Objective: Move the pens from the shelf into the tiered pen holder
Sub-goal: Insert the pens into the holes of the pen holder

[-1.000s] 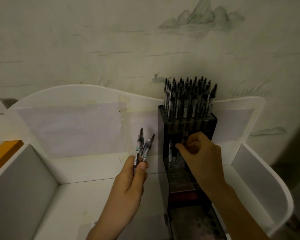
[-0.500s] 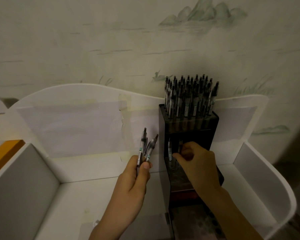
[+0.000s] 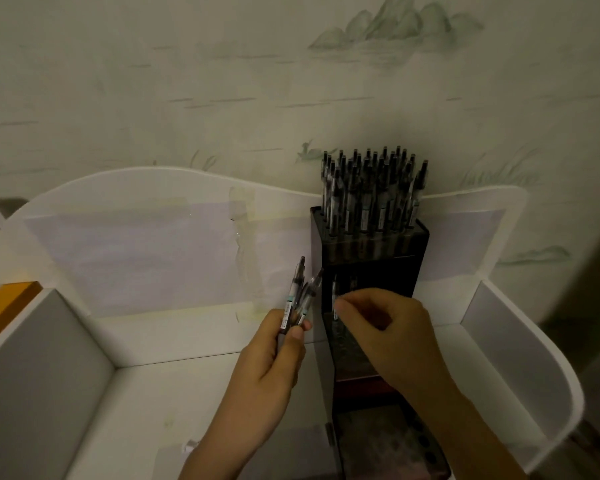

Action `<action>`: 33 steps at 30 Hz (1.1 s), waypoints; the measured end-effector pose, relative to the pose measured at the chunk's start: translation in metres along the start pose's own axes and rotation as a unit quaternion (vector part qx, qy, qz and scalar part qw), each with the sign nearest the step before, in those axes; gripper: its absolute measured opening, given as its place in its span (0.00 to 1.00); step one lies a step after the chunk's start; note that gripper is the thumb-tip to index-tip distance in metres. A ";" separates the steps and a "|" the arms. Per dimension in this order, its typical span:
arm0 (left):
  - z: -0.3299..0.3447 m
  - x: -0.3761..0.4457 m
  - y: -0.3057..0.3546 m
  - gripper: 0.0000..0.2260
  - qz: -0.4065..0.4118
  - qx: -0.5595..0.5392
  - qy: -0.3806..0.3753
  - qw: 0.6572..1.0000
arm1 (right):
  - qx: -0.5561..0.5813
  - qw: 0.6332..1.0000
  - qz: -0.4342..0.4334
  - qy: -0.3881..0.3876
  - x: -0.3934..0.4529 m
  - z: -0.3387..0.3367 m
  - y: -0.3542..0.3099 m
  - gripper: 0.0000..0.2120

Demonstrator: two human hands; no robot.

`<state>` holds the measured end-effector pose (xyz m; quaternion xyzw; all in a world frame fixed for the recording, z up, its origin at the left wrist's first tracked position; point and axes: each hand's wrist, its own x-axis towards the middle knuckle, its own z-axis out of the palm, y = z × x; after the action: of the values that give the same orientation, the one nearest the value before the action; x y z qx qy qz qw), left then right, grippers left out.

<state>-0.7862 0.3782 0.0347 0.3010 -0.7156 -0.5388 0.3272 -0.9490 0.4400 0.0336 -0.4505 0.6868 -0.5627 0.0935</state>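
Just both hands (image 3: 329, 337) at the pen holder's (image 3: 409, 247) left edge.

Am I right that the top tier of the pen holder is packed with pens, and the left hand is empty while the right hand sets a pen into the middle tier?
Not quite. The left hand is not empty: the head view shows it gripping a small bunch of pens. The rest holds: the top tier of the pen holder is packed, and the right hand pinches a pen at the middle tier.

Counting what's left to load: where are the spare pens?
In the head view, the spare pens fan up from the left hand, just left of the tiered pen holder.
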 end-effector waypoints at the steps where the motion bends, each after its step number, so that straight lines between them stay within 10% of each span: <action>1: 0.001 0.000 0.000 0.08 0.003 -0.002 -0.003 1.000 | 0.033 0.999 0.020 -0.025 0.002 0.000 -0.004 0.06; 9: 0.006 -0.002 0.003 0.10 0.028 0.013 -0.034 0.999 | 0.152 0.977 0.055 -0.136 0.003 0.005 -0.019 0.05; 20: 0.012 -0.001 0.007 0.11 -0.012 -0.024 -0.006 1.000 | 0.243 0.961 0.124 -0.034 0.013 -0.029 -0.020 0.05; 33: 0.009 0.001 0.003 0.09 0.022 0.034 0.028 0.999 | -0.033 0.988 -0.085 0.128 0.031 -0.045 -0.003 0.05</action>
<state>-0.7941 0.3831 0.0360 0.3108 -0.7304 -0.4982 0.3489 -0.9937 0.4486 0.0631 -0.4342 0.6706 -0.5987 -0.0579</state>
